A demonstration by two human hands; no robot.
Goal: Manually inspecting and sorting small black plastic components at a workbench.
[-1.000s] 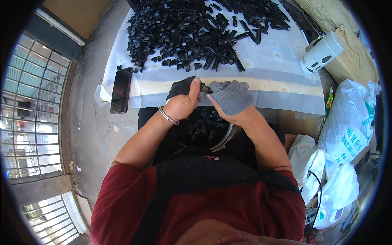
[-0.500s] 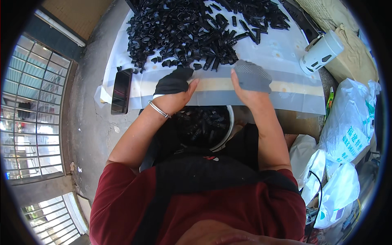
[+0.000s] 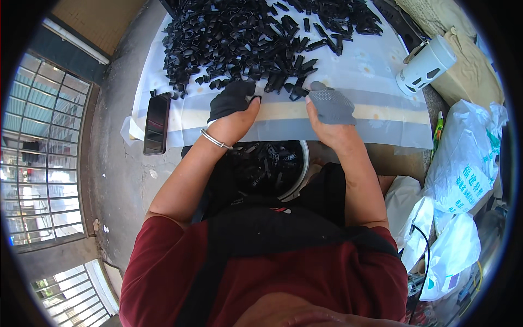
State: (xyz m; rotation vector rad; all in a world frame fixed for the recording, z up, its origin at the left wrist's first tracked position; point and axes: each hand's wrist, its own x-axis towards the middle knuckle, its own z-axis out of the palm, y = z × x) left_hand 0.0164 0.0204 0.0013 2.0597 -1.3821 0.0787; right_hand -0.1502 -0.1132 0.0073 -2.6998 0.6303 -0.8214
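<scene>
Small black plastic pieces (image 3: 218,46) lie heaped on the table, many of them short, curved or clip-like. My left hand (image 3: 235,106), in a black fingerless glove, is closed at the near edge of the heap; a small dark bit shows at its thumb tip, partly hidden by the fingers. A grey dotted fingerless glove covers my right hand (image 3: 332,111). Its thumb and fingers close on a black plastic piece (image 3: 297,92) just left of the thumb. Below the table edge, a round tub (image 3: 306,163) with a pale rim holds more black pieces.
A pale plastic sheet (image 3: 376,111) covers the table. At its left edge lies a dark phone (image 3: 157,124); a white tumbler (image 3: 427,68) stands at the right. White plastic bags (image 3: 463,158) crowd the right side. Barred windows (image 3: 46,147) are on the left.
A black piece now shows at my right fingertips, and a dark bit at my left thumb. Both hands stay in nearly the same place; the whole view has shifted slightly.
</scene>
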